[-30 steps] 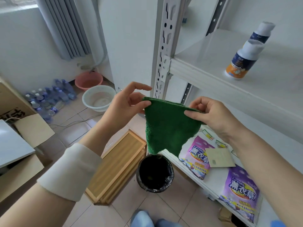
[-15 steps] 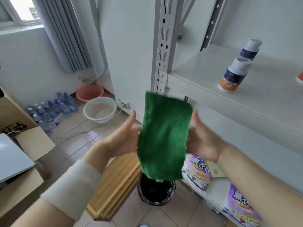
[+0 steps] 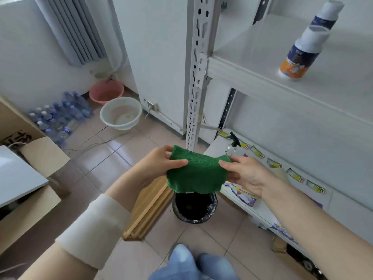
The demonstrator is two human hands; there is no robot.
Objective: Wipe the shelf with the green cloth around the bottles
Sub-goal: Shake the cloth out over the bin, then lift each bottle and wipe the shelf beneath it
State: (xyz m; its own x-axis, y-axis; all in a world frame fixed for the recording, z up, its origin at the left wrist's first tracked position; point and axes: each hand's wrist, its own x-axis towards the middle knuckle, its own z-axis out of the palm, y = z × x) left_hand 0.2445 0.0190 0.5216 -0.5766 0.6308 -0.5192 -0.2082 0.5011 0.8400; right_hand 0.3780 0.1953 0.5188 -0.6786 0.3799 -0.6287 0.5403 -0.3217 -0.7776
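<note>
Green cloth (image 3: 196, 173) between both hands' fingers (image 3: 177, 163)

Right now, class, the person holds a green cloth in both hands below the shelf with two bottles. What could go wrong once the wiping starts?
1. The two bottles stand close together near the shelf front; a sweep of the cloth could tip one over or off the edge.
2. An open bin sits right beneath the cloth, held only by the fingertips of the left hand and right hand; if it slips, it could land inside.
</note>
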